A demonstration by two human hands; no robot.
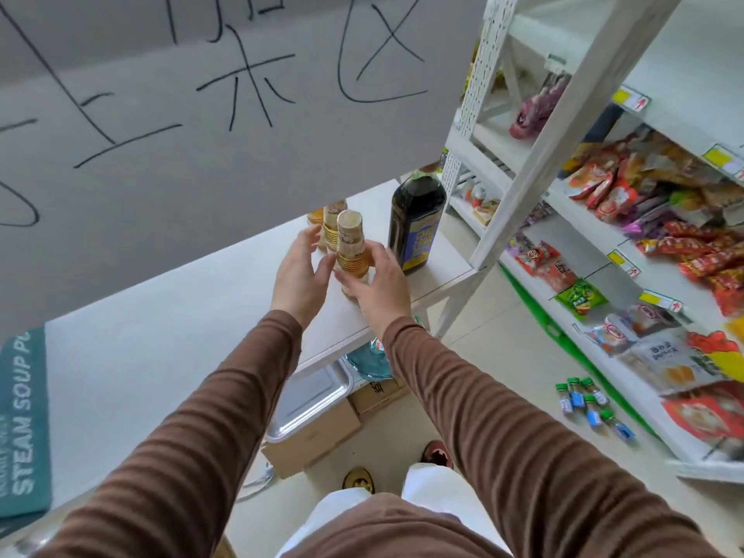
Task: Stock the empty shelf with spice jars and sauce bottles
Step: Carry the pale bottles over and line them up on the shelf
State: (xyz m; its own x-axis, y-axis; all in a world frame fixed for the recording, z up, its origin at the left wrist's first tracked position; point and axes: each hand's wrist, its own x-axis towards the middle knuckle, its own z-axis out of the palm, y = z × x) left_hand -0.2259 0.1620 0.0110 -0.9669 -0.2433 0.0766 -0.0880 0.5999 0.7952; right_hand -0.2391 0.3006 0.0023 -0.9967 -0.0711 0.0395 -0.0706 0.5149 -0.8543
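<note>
Six small green-capped glass spice jars (592,404) on floor; one dark plastic sauce bottle (416,223) beside three gold-banded jars (350,247). Right hand (378,292) grips front jar, left hand (298,275) open.

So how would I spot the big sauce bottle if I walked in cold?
Find the white shelf under the handwritten sign. At its right end, beside the small gold-banded spice jars between the person's hands, stands the sauce bottle. It is the only tall, dark one, with a blue label.
</note>
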